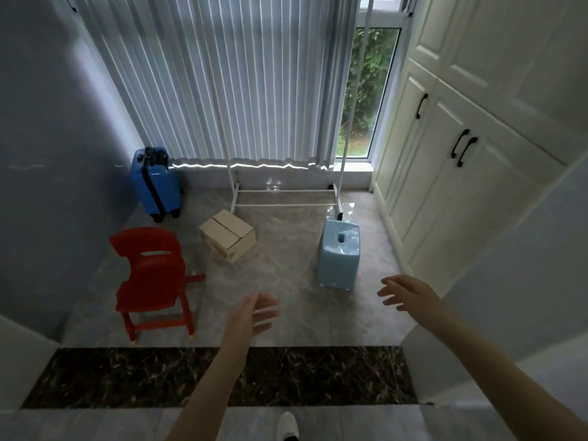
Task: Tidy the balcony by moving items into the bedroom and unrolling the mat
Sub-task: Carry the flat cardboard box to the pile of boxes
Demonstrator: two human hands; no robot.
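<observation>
On the balcony's marble floor stand a red plastic chair at the left, a closed cardboard box in the middle and a light blue stool at the right. A blue suitcase stands upright in the far left corner. My left hand is stretched forward with loose fingers, holding nothing, below the box. My right hand reaches forward, fingers spread, just right of the stool's base and apart from it. No mat is in view.
A white clothes rack stands before the grey curtain at the back. White cupboards line the right side. A dark stone threshold crosses the floor at my feet; my white shoe shows below it.
</observation>
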